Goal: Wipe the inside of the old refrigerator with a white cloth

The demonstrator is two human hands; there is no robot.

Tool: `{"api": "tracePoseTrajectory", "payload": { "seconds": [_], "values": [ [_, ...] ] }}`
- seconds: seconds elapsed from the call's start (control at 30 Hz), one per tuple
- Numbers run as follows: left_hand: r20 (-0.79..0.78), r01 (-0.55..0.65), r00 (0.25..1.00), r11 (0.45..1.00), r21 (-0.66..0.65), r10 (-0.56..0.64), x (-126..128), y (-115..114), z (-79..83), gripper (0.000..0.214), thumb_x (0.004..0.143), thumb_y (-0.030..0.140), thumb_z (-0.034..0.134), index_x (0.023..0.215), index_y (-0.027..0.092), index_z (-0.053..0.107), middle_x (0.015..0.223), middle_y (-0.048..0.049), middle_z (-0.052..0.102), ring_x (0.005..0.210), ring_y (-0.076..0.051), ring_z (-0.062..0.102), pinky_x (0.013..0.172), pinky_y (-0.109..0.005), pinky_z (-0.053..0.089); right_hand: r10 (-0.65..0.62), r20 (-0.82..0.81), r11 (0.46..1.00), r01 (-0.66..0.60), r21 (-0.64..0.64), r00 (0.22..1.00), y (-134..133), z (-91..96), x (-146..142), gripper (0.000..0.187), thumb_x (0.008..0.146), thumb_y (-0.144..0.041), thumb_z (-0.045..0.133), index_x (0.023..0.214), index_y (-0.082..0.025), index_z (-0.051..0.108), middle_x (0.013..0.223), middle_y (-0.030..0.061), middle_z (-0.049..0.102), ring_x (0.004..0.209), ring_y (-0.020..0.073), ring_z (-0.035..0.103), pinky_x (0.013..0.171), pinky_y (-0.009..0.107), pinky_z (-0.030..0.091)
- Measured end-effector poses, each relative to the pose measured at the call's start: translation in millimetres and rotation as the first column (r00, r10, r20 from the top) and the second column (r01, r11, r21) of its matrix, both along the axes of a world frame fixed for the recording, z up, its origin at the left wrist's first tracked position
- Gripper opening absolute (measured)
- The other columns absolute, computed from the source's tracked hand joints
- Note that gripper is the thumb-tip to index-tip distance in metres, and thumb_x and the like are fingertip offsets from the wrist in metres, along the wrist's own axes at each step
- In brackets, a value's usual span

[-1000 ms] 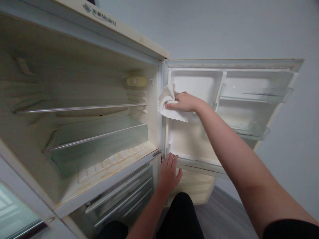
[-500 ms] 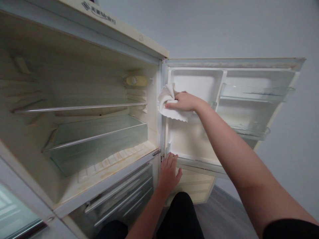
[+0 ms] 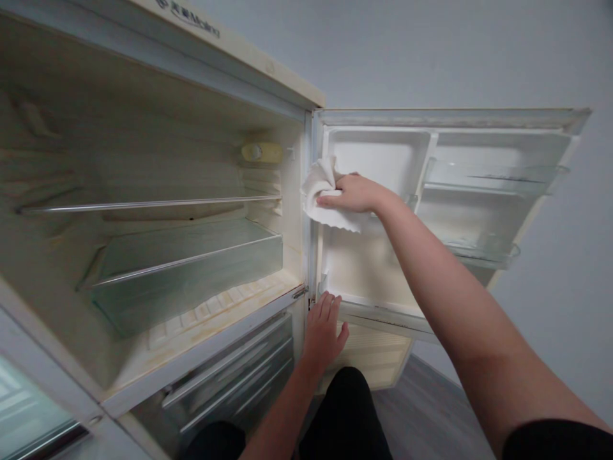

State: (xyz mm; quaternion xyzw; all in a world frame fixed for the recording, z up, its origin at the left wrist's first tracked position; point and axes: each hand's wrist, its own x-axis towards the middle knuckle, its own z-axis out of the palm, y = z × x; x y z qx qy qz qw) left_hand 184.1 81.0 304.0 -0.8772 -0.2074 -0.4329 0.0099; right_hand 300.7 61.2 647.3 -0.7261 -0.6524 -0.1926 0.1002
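Note:
My right hand (image 3: 352,193) grips a white cloth (image 3: 318,179) with a scalloped edge. The cloth lies against the hinge-side edge of the open refrigerator door (image 3: 378,150), below its top. Lower down, my left hand (image 3: 324,329) rests with fingers stretched out at the door's bottom corner, close to the metal hinge (image 3: 301,292); it holds nothing. The cloth hides part of the door seal behind it.
Left of the door is the open fridge compartment with a glass shelf (image 3: 158,206), a clear drawer (image 3: 201,281) and a yellowish control knob housing (image 3: 262,152). Clear door racks (image 3: 498,177) stick out at right. Below are freezer drawers (image 3: 239,370) and an open lower door (image 3: 376,354).
The view has shifted very slightly. Both hands and the cloth stay in nearly the same place against the door.

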Motion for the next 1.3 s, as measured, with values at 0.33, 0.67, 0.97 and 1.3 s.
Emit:
{"api": "tracePoseTrajectory", "payload": {
  "seconds": [0.33,0.67,0.97,1.3],
  "values": [
    [0.01,-0.011,1.0,1.0,0.011,0.011,0.8,2.3,0.1,0.058,0.083,0.027,0.061,0.139,0.016,0.046,0.138,-0.0144,0.055,0.135,-0.03,0.046,0.108,-0.045,0.043,0.003,0.0,1.0,-0.003,0.003,1.0,1.1,-0.3,1.1,0.068,0.087,-0.067,0.05,0.112,-0.007,0.07,0.117,0.0203,0.068,0.105,0.0274,0.065,0.087,0.03,0.048],
    [0.015,-0.014,1.0,1.0,0.006,0.014,1.4,2.4,0.2,0.058,0.083,0.027,0.062,0.138,0.017,0.046,0.138,-0.0141,0.055,0.135,-0.03,0.046,0.109,-0.046,0.043,-0.003,-0.027,0.999,0.002,-0.044,1.0,1.5,2.4,1.2,0.068,0.088,-0.068,0.048,0.113,-0.008,0.07,0.119,0.0189,0.068,0.103,0.0264,0.066,0.084,0.028,0.049],
    [0.021,-0.011,1.0,1.0,-0.006,0.011,1.6,2.5,-0.1,0.057,0.083,0.027,0.061,0.138,0.018,0.046,0.139,-0.0136,0.055,0.135,-0.03,0.046,0.108,-0.046,0.043,0.004,-0.023,0.999,-0.005,-0.043,1.0,2.5,2.2,1.2,0.068,0.087,-0.068,0.05,0.113,-0.008,0.071,0.117,0.0184,0.069,0.102,0.0264,0.066,0.084,0.028,0.049],
    [0.019,-0.016,1.0,1.0,0.006,0.016,2.2,2.3,0.1,0.056,0.083,0.027,0.061,0.137,0.017,0.047,0.137,-0.0139,0.055,0.134,-0.03,0.046,0.108,-0.046,0.041,0.022,-0.032,0.999,-0.023,-0.044,0.999,2.9,2.6,2.6,0.067,0.087,-0.067,0.051,0.115,-0.009,0.071,0.118,0.0181,0.069,0.103,0.0269,0.066,0.084,0.028,0.048]
  ]
}}
